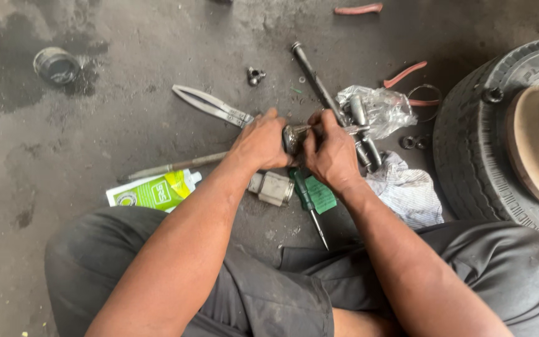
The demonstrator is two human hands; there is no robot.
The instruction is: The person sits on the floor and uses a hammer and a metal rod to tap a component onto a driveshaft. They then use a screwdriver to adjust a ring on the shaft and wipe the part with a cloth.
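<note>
Metal fitting (294,137) clamped in my left hand (262,143); right hand (330,153) fingers pinch a thin pick (319,127) into it; screwdriver (307,205) lies near; steady prying seems needed.

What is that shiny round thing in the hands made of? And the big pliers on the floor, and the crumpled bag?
The small round part, held between the left hand and right hand, looks like polished metal: it glints silver. The pliers seem to be bare steel, grey and dull, with no coloured grips. The bag looks like thin clear plastic: wrinkled, shiny and see-through.
</note>
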